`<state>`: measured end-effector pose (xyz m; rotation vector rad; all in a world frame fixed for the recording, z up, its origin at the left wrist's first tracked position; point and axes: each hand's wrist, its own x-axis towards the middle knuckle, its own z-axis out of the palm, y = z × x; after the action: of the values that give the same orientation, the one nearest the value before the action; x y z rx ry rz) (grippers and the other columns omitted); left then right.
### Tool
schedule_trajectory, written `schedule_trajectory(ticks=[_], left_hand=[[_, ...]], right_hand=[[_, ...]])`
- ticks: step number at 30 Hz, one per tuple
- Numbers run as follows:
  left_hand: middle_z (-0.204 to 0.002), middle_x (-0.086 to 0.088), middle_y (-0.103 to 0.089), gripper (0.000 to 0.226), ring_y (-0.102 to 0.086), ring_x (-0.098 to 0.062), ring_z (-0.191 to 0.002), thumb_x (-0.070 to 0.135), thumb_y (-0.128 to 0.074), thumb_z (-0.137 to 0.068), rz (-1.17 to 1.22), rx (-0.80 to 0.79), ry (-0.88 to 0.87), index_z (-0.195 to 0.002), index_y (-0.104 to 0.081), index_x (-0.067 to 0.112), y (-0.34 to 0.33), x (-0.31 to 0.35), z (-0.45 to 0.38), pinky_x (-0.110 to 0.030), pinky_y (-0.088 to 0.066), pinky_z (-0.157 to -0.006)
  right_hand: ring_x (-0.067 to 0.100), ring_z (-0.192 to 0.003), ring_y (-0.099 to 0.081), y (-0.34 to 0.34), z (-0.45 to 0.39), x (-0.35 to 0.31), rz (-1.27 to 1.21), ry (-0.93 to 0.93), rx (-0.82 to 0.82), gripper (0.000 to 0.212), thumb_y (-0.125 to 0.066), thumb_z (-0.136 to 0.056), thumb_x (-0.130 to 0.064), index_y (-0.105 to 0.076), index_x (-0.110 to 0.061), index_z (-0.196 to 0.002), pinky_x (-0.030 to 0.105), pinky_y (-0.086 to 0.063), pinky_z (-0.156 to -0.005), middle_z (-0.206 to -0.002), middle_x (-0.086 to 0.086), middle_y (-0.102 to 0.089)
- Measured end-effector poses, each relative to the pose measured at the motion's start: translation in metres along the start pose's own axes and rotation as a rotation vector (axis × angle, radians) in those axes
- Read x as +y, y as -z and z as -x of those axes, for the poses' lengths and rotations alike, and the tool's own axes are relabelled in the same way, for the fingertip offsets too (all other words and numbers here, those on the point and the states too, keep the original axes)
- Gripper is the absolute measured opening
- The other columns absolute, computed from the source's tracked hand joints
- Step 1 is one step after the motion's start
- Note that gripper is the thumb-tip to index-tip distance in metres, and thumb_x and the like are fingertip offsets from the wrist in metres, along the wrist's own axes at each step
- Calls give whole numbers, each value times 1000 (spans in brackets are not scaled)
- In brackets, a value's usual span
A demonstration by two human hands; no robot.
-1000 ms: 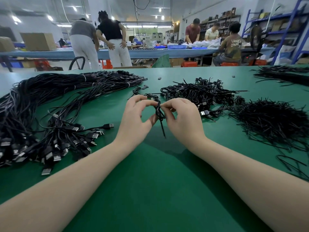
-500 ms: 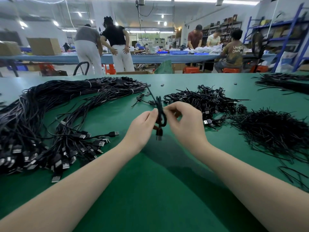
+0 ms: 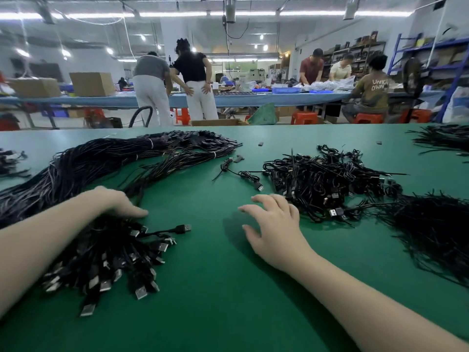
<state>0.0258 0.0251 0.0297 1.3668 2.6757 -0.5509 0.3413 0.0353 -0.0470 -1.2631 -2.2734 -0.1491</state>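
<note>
Left hand (image 3: 119, 201) rests on the USB cable bundle (image 3: 106, 250) at near left; its grip cannot be determined. Right hand (image 3: 274, 224), fingers spread and empty, sits just left of the coiled cable pile (image 3: 330, 179).

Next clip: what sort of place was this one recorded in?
Most likely a cable assembly workshop. Heaps of black USB cables cover the green worktable, other workers stand and sit at a long blue bench behind it, and cardboard boxes and blue storage racks stand around.
</note>
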Motion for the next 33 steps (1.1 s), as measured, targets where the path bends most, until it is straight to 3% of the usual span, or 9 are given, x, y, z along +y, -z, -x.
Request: schedule_trajectory(ticks=[4, 8, 11, 15, 17, 22, 28, 30, 33], left_hand=[[-149, -23, -18, 87, -32, -32, -135, 63, -50, -84, 123, -53, 31, -151, -13, 20, -7, -19, 3, -32, -36, -104], [-112, -11, -54, 67, -59, -23, -103, 36, -58, -87, 108, -4, -6, -141, -33, 3, -8, -14, 13, -28, -48, -80], [-119, -10, -60, 53, -62, -23, -104, 23, -59, -86, 123, -9, -69, -133, -46, 1, -6, -7, 11, -26, -49, -82], [-73, -15, -64, 43, -54, -23, -51, -9, -53, -75, 939, 17, -156, -107, -66, 16, 0, -50, -8, -23, -43, -42], [-69, -9, -57, 65, -41, -19, -51, -9, -46, -60, 1194, -19, -191, -107, -68, 30, -11, -85, -18, -19, -28, -46], [-89, 1, -68, 16, -60, -18, -81, 13, -73, -82, 653, 158, -232, -95, -73, 23, -15, -93, -15, -27, -43, -71], [-86, 6, -72, 27, -66, -13, -83, 44, -71, -81, 3, 262, -47, -93, -76, 21, 21, -56, 4, -23, -53, -75], [-78, 1, -74, 24, -68, -16, -71, 37, -68, -85, 31, 243, -15, -88, -76, 14, 27, -54, 8, -25, -56, -69], [-62, -16, -61, 29, -57, -23, -46, 11, -45, -99, 721, 132, -117, -78, -59, -2, 41, -55, 3, -30, -46, -63]], right_hand=[[17, -125, -27, -3, -7, 8, -92, -96, -47, 32, -49, -92, -41, -58, -34, -122, 32, -22, -97, -128, -8, -51], [18, -124, -30, -3, -7, 8, -83, -101, -81, 29, -49, -92, -42, -60, -35, -118, 32, -26, -97, -124, -9, -55], [19, -120, -34, -3, -6, 8, -86, -98, -71, 27, -49, -92, -41, -62, -35, -115, 32, -29, -95, -117, -9, -59], [20, -118, -37, -2, -7, 7, -109, -99, -76, 25, -50, -92, -39, -65, -33, -111, 32, -31, -93, -114, -7, -60], [20, -118, -37, -2, -7, 7, -117, -99, -89, 24, -50, -92, -38, -65, -33, -111, 32, -32, -93, -114, -7, -60], [20, -116, -38, 1, -5, 6, -129, -96, -100, 24, -50, -93, -37, -65, -33, -111, 31, -33, -93, -113, -7, -60], [20, -112, -43, 6, 0, 3, -134, -86, -100, 24, -50, -93, -34, -67, -30, -110, 31, -38, -93, -110, -8, -62], [20, -111, -44, 7, 0, 2, -139, -85, -102, 25, -49, -93, -33, -67, -29, -110, 31, -39, -91, -110, -7, -62], [21, -109, -45, 6, -2, 3, -144, -85, -110, 25, -49, -93, -33, -67, -28, -110, 30, -39, -91, -111, -6, -61]])
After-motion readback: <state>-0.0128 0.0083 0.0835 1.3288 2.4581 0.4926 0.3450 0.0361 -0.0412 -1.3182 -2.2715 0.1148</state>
